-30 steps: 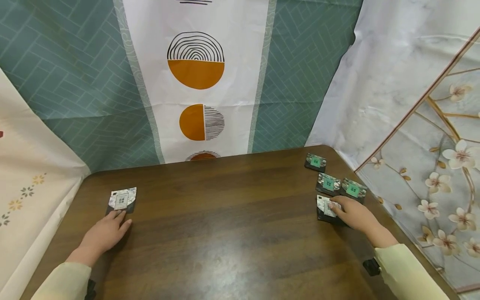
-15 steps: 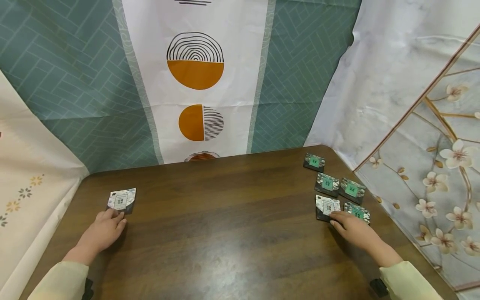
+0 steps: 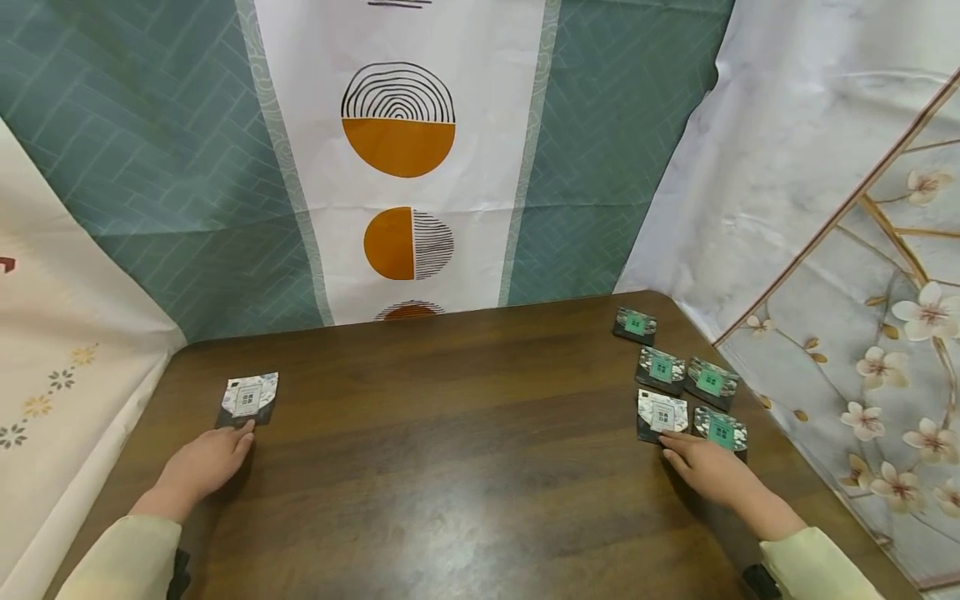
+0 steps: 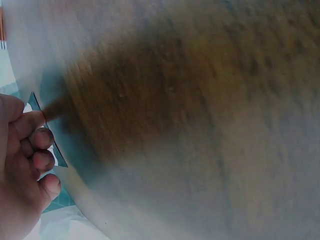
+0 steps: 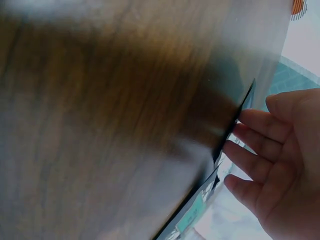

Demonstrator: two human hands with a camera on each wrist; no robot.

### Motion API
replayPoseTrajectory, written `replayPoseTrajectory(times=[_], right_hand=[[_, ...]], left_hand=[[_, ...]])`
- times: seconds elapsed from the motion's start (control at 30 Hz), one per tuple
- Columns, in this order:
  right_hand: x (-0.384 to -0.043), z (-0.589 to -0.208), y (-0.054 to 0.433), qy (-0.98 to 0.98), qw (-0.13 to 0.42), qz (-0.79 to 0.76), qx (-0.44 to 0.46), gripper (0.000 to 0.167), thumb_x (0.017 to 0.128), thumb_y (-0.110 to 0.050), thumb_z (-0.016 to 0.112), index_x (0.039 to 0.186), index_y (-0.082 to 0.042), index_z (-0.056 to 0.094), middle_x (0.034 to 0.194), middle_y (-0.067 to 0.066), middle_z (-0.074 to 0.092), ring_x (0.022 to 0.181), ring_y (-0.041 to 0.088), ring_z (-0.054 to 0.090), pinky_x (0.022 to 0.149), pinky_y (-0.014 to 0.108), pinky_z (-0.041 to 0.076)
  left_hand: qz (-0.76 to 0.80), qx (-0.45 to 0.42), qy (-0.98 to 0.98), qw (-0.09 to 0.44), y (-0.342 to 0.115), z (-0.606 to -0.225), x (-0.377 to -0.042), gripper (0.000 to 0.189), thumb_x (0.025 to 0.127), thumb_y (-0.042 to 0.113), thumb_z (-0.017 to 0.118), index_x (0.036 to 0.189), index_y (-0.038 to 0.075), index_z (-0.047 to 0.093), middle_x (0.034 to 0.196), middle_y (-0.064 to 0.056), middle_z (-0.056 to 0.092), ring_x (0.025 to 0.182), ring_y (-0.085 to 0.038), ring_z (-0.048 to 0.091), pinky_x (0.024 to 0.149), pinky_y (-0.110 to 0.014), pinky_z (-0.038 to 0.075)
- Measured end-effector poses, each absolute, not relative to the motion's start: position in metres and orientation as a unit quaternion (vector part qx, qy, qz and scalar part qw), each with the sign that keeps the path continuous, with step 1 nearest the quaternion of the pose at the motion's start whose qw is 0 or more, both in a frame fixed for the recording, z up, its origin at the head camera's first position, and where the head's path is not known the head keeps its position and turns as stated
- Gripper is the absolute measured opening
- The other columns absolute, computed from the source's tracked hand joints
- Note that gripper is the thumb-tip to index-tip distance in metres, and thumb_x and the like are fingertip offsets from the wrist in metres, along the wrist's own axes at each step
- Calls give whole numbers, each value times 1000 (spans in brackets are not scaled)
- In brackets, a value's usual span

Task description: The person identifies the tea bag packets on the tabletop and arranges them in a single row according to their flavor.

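At the left of the head view lies a flat white-and-black card [image 3: 248,399] with a floral print. My left hand [image 3: 204,464] reaches to its near edge with the index finger; the left wrist view shows the other fingers folded toward the palm. Across the table, a similar white-and-black card [image 3: 662,415] lies under the fingertips of my right hand [image 3: 708,468]. Relaxed fingers [image 5: 250,159] touch its near edge in the right wrist view. Right beside it is a green-and-black card [image 3: 720,428], partly hidden by my right hand.
Behind the right white card lie more green-and-black cards: one card [image 3: 661,369], another card [image 3: 711,382] to its right, and a third card [image 3: 635,325] near the far corner. The brown wooden table [image 3: 450,433] is bordered by hanging cloths [image 3: 585,167] at the back and sides.
My right hand has slid back to the white card's near edge, uncovering the green card beside it. My left hand has drawn back slightly, its other fingers folding while the index finger stays extended.
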State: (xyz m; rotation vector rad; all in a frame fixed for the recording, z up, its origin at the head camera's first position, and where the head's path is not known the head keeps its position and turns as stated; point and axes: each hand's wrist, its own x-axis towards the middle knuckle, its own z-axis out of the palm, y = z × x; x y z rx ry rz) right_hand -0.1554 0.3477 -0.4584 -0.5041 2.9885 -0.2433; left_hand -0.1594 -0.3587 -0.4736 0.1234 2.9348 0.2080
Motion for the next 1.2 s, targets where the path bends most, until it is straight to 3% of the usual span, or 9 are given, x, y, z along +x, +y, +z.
replayPoseTrajectory(times=[0.2, 0.3, 0.37, 0.43, 0.53, 0.63, 0.8, 1.2], right_hand=[[-157, -458, 342, 979, 60, -64, -186, 36, 100, -18, 61, 126, 5, 70, 131, 27, 68, 117, 46, 68, 98, 60, 54], [-157, -460, 339, 978, 58, -58, -191, 36, 99, -19, 61, 126, 5, 70, 131, 27, 68, 118, 45, 68, 98, 59, 54], [-158, -459, 336, 978, 52, -56, -192, 36, 99, -18, 62, 126, 5, 70, 130, 26, 69, 117, 44, 69, 98, 58, 55], [-159, -458, 333, 979, 48, -52, -193, 36, 99, -18, 62, 125, 5, 70, 130, 25, 70, 116, 44, 70, 97, 57, 55], [-161, -456, 330, 979, 55, -47, -191, 37, 99, -19, 62, 126, 5, 70, 130, 25, 70, 115, 44, 70, 97, 57, 56], [-162, -454, 327, 979, 69, -46, -187, 38, 100, -19, 61, 128, 5, 69, 131, 26, 69, 116, 45, 69, 97, 58, 55], [-163, -451, 320, 978, 72, -49, -187, 38, 99, -18, 61, 128, 5, 68, 132, 26, 68, 116, 45, 69, 97, 58, 55], [-167, -455, 299, 972, 71, -66, -215, 38, 100, -19, 61, 130, 4, 68, 135, 25, 67, 121, 45, 67, 101, 58, 54]], left_hand=[[43, 40, 994, 91, -358, -471, -159, 47, 104, 20, 45, 138, -11, 56, 131, -39, 60, 118, -57, 59, 96, -67, 51], [26, 53, 997, 53, -355, -472, -157, 43, 102, 19, 50, 133, -9, 62, 108, -30, 66, 97, -46, 61, 81, -57, 56], [18, 61, 998, 25, -354, -472, -155, 40, 100, 17, 53, 129, -7, 65, 91, -19, 58, 83, -34, 53, 68, -47, 52], [22, 57, 998, 10, -354, -472, -154, 37, 99, 17, 55, 126, -6, 68, 85, -12, 48, 79, -27, 42, 62, -42, 43], [37, 45, 998, 4, -355, -472, -152, 35, 100, 17, 55, 123, -5, 70, 92, -19, 50, 85, -33, 44, 67, -45, 46], [62, 39, 997, 17, -355, -474, -153, 37, 101, 15, 52, 125, -9, 67, 110, -31, 54, 99, -45, 48, 81, -58, 51], [99, 27, 993, 50, -356, -477, -154, 44, 103, 13, 46, 137, -14, 54, 128, -45, 45, 114, -61, 47, 96, -72, 47], [92, 21, 994, 63, -355, -477, -150, 47, 104, 15, 46, 142, -13, 49, 129, -42, 44, 118, -61, 53, 95, -69, 50]])
